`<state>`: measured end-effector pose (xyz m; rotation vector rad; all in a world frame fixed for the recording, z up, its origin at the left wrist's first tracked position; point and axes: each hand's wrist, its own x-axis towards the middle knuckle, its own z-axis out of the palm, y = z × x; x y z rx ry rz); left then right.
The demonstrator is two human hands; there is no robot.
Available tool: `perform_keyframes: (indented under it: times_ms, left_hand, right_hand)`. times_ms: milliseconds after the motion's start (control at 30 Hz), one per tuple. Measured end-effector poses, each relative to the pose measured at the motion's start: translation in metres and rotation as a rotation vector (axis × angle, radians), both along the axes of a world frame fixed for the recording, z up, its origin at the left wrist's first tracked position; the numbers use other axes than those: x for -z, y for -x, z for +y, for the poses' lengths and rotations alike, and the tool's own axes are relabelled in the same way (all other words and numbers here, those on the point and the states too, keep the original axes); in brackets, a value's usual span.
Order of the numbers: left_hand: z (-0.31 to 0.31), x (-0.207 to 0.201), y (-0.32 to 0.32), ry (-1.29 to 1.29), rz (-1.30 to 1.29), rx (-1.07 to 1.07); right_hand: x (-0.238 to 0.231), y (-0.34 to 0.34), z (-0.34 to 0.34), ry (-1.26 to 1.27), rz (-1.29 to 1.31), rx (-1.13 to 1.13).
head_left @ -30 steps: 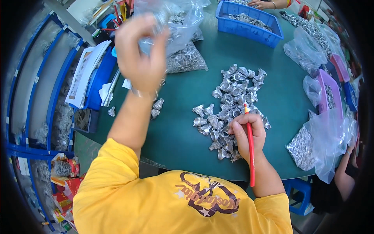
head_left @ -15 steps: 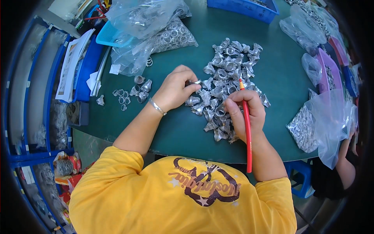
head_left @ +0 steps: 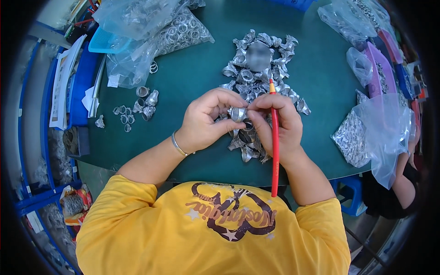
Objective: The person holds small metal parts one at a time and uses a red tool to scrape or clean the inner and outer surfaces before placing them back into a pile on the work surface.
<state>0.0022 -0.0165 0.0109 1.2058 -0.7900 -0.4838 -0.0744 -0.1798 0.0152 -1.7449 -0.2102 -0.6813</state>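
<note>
My left hand [head_left: 208, 117] pinches a silver metal ring [head_left: 237, 114] between thumb and fingers, above the near part of a pile of rings. My right hand [head_left: 280, 121] has its thumb and fingertips at the ring's right side. A red pencil [head_left: 275, 151] with an orange-red tip lies across the right hand's fingers, its tip pointing away from me. Beneath and beyond both hands spreads the pile of chunky silver rings [head_left: 247, 75]. Part of the pile is hidden by my hands, and a blurred patch covers some of its far end.
Smaller rings [head_left: 123, 113] and several chunky ones [head_left: 147, 103] lie to the left. Bagged rings [head_left: 183, 34] and a light-blue basket [head_left: 103, 41] stand at the far left. Purple bins [head_left: 378, 75] and a clear bag of metal parts [head_left: 350, 140] line the right, beside another person's arm [head_left: 404, 178].
My left hand has lifted a ring from the pile and brought it right, nearer me. My right hand has moved slightly left to meet it, still holding the pencil. The whole view has shifted somewhat.
</note>
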Motion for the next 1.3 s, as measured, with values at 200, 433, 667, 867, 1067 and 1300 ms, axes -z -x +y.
perform_keyframes:
  times_ms: [200,433,667,867,1067,1300]
  left_hand:
    - [-0.002,0.001,0.000,-0.103,-0.190,-0.132]
    - [-0.002,0.000,0.002,-0.196,-0.296,-0.205]
    - [0.001,-0.001,0.000,-0.260,-0.296,-0.150]
    - [0.002,0.003,-0.002,-0.196,-0.202,-0.062]
    - [0.008,-0.012,-0.009,-0.001,0.510,0.107]
    - [0.011,-0.014,-0.007,0.072,0.671,0.267]
  right_hand:
    - [-0.021,0.006,-0.014,0.260,-0.100,0.071]
    - [-0.008,0.009,-0.005,0.025,-0.067,-0.036]
    - [-0.015,0.007,-0.002,0.166,-0.040,-0.020]
    - [-0.011,0.007,-0.005,0.154,-0.047,0.068]
    - [-0.017,0.000,-0.005,0.168,-0.125,-0.023]
    - [-0.004,0.008,0.000,-0.298,0.205,-0.018]
